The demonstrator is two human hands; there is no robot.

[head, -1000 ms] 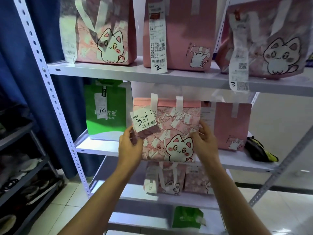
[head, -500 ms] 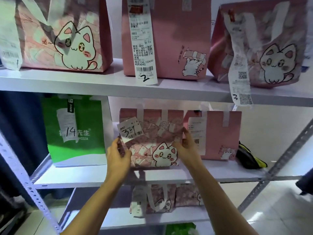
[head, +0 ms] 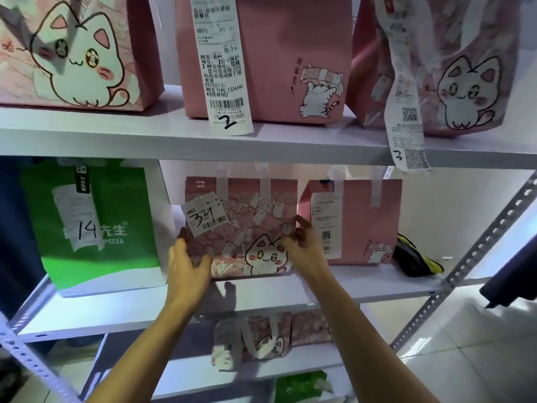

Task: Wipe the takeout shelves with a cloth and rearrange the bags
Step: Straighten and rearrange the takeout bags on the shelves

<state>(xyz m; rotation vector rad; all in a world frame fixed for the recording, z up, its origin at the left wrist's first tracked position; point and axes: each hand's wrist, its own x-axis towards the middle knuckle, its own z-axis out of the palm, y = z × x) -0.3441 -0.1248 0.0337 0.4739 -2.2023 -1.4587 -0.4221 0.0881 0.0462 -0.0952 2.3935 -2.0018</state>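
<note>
Since a moment ago you have pushed the pink cat bag [head: 241, 228] further back, and it now stands on the middle shelf [head: 363, 286] with its base down on the board. Your left hand [head: 189, 266] clasps the bag's lower left corner, thumb across the front and fingers curled round the side. Your right hand [head: 305, 245] grasps the right edge, fingertips bent onto the side panel — so your grip is on the bag at both ends.

Just above your left hand, a white ticket marked 34 [head: 205, 213] hangs tilted on the bag's front. Left of the grip stands a green pizza bag [head: 96, 228] with a slip marked 14. Right of the grip, just beside your right hand, stands a plain pink bag [head: 366, 222], and beyond it lies a black and yellow cloth [head: 415, 257] at the shelf's far end.

Above the grip, the upper shelf [head: 174, 141] carries three more pink cat bags — the middle one's receipt [head: 223, 68] is marked 2, the right one's 3. Below your forearms, more pink bags [head: 261, 338] sit on a lower shelf.
</note>
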